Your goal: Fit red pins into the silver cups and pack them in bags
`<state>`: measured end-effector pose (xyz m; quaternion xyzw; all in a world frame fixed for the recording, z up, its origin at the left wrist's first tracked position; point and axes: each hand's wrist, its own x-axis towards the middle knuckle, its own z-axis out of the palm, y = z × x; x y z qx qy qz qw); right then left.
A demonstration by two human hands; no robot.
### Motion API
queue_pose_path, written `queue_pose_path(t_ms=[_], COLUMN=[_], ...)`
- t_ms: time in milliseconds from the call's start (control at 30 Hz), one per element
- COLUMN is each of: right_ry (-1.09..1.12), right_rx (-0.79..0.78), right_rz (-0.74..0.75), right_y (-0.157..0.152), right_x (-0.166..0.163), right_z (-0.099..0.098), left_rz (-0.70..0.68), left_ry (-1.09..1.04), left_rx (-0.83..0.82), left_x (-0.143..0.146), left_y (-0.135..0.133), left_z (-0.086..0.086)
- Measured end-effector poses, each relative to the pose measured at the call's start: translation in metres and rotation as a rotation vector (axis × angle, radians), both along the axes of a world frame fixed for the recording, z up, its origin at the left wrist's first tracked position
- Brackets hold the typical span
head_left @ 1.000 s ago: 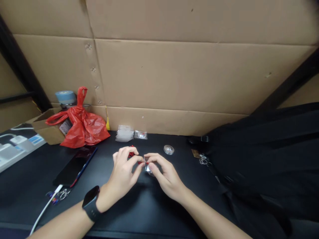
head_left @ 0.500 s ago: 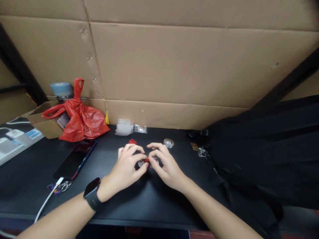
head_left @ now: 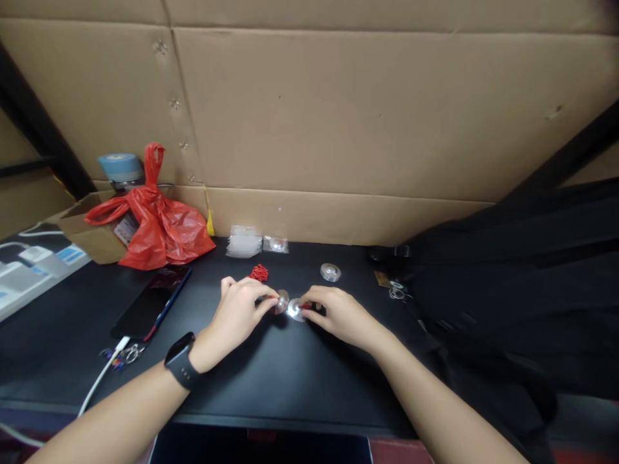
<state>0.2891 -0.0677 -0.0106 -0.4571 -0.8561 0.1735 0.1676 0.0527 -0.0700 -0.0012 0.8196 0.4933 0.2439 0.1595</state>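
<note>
Two small, shiny finger cymbals are held low over the black tabletop, side by side with their rims close together. My left hand (head_left: 240, 310), watch on its wrist, pinches the left finger cymbal (head_left: 282, 300), which is tilted up, with a bit of red at the fingertips. In my right hand (head_left: 338, 312) the right finger cymbal (head_left: 293, 310) is held by something red at its middle. Just beyond my left hand lies a small bundle of red cords (head_left: 259, 272). Farther back on the right rests a stack of similar shiny discs (head_left: 330, 272).
Clear plastic bags (head_left: 244, 242) and a bagged disc (head_left: 275, 244) lie by the cardboard wall (head_left: 329, 116). On the left are a charging phone (head_left: 152, 303), keys (head_left: 128, 354), a red plastic bag (head_left: 167, 232) and a power strip (head_left: 41, 277). Black fabric (head_left: 493, 303) covers the right side.
My hands have drawn slightly apart. The two cymbals, mostly hidden behind my fingers before, now show, one in each hand. The view has shifted a little.
</note>
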Motion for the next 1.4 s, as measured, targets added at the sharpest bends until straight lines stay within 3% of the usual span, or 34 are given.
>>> queue_pose_path(t_ms=[133,333,567,700,867,1033,1233,1400], right_ry=[0.061,0.490,0.832,0.959,0.946,0.867,0.725,0.696], right_rx=[0.016,0.010,-0.341,-0.419,-0.449,-0.314,-0.143,-0.117], right_rz=[-0.015,-0.001,-0.034,-0.082,-0.086,-0.065,-0.090,-0.080], right_y=[0.002,-0.006,-0.016,-0.015,-0.014,-0.013,-0.010,-0.009], right_x=[-0.001,-0.013,-0.027,-0.029,-0.029,-0.030,-0.024,-0.020], right_z=[-0.003,0.002,-0.004,-0.006,-0.008,-0.008,-0.004,-0.006], left_rz=[0.018,0.036,-0.005,0.011,0.042,0.030,0.247,0.200], left_ry=[-0.002,-0.071,-0.270,-0.344,-0.279,-0.184,0.156,0.299], left_rx=[-0.019,-0.104,-0.136,-0.115,-0.090,-0.007,0.163,0.149], left_x=[0.001,0.005,0.008,0.009,0.013,0.012,-0.024,-0.051], left_y=[0.002,-0.001,-0.004,-0.002,-0.003,0.000,0.036,0.063], left_z=[-0.002,0.004,0.005,-0.001,-0.003,-0.002,-0.016,-0.028])
